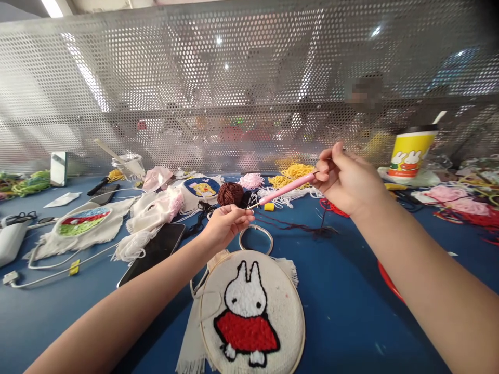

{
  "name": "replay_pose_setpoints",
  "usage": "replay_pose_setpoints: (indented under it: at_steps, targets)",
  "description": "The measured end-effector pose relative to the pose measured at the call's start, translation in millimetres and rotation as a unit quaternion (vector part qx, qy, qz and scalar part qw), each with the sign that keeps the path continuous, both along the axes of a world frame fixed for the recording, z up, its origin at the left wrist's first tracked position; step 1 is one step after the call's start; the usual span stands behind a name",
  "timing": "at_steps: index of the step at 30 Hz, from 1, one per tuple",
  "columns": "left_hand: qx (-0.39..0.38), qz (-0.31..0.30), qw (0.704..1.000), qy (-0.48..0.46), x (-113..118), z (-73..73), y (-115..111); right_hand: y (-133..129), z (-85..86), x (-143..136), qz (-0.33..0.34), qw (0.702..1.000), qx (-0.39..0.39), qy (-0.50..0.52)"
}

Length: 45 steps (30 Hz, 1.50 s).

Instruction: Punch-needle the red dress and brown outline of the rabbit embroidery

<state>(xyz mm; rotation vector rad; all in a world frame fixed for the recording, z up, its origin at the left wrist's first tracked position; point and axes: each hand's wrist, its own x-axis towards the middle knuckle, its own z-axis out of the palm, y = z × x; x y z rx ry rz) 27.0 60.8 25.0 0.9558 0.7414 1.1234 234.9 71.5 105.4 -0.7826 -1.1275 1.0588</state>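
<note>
Seemingly I'm threading: left hand (224,224) and right hand (349,179) grip the pink punch needle (286,189), tip and rear — next needs (I'd judge) steadiness.

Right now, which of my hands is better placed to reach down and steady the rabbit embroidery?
Probably your left hand: it sits just beyond the rabbit embroidery, near the tip of the pink tool. Your right hand, raised at the tool's other end, looks farther off.

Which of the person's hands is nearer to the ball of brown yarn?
Left. The left hand is just in front of the ball of brown yarn, on the wearer's side; the right hand is raised well off to the ball's right.
</note>
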Motion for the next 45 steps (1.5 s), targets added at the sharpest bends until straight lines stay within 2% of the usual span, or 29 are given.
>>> replay_pose_setpoints:
  at_steps: [3,9,21,31,39,43,45]
  targets:
    - [0.008,-0.006,1.000,-0.019,1.3,3.1,-1.7,1.7,0.4,1.1,0.018,0.999,-0.033,0.033]
    - [0.013,-0.004,0.999,-0.041,3.8,8.0,-5.7,4.3,-0.1,1.4,0.017,0.997,-0.046,0.055]
    - [-0.002,-0.026,0.999,-0.037,-0.1,-0.6,-1.4,-1.6,-0.7,-8.9,0.064,0.974,-0.134,0.174]
    - [-0.040,-0.077,0.996,-0.009,-1.4,-3.7,-1.9,4.8,-9.4,-6.9,0.061,0.982,-0.096,0.152]
    - [-0.081,-0.043,0.996,-0.019,7.9,1.3,-8.4,15.4,-26.6,-10.0,-0.003,0.981,-0.073,0.180]
    - [-0.109,-0.020,0.994,-0.020,13.2,1.6,-11.3,16.7,-41.8,-22.8,-0.058,0.976,-0.081,0.194]
    - [-0.116,-0.007,0.993,-0.019,14.5,0.4,-10.8,16.0,-51.8,-32.9,-0.064,0.979,-0.080,0.179]
